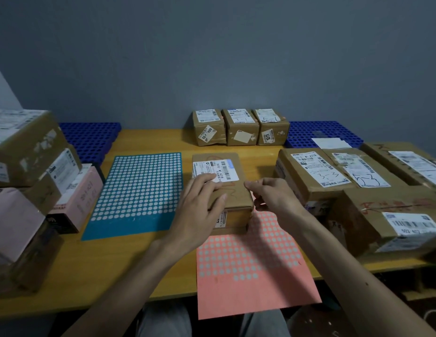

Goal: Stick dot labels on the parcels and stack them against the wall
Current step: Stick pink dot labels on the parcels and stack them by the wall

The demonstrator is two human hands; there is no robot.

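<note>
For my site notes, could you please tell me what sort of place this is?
Probably a parcel-sorting room: cardboard parcels with shipping labels crowd a table, beside a blue sheet and a pink sheet of dot labels.

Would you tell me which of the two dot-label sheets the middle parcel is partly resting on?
The pink sheet, at the table's front edge: the parcel sits on its far end. The blue sheet lies left of the parcel, not under it.

Right parcel label (319, 170): "3-3"; rear box sticker (268, 136): "1011".
</note>
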